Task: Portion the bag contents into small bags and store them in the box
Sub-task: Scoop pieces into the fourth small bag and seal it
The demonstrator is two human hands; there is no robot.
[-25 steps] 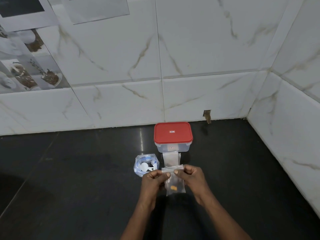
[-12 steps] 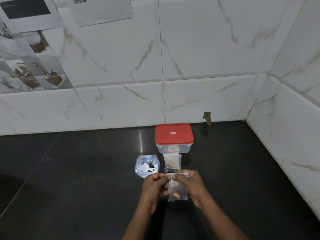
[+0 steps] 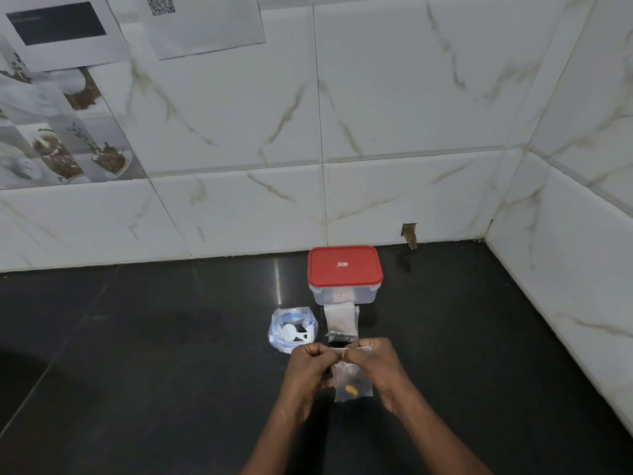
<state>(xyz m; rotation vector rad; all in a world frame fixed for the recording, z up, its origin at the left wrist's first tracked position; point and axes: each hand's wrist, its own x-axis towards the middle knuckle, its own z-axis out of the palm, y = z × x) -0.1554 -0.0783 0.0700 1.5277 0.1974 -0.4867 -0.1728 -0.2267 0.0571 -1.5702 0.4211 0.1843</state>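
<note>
Both hands pinched the top strip of the small bag [image 3: 352, 385]: left hand [image 3: 308, 370] on its left end, right hand [image 3: 378, 366] on its right end. Thumbs and forefingers were clamped on the plastic, knuckles almost meeting. The rest of the bag hung below the pinch.

Step in hand looked like sealing the mouth. To do it well:
- Run the pinch along the whole strip, end to end.
- Press the two lips flat and leave no gap at the corners.
- Hold the bag upright so the contents sit at the bottom, out of the seal.
- Use light, even pressure, not a pull; the thin film is likely slippery and quick to crumple.

Contents: one orange piece [image 3: 351, 389] at the bottom, a few dark bits [image 3: 358, 380] just above it; what they were could not be told. Just beyond the grip lay a flat stack of empty small bags [image 3: 339, 318], with something dark at its near end. Beyond and left of the grip sat the larger source bag [image 3: 279, 332], mouth open, a white scoop [image 3: 289, 332] inside. Farthest beyond, at the stack's far end, stood the clear storage box [image 3: 322, 296] with its red lid [image 3: 345, 269] on. Its inside looked empty, not sure. The lid would need to come off before this portion goes in. Everything sat on a black counter [image 3: 171, 337].
</note>
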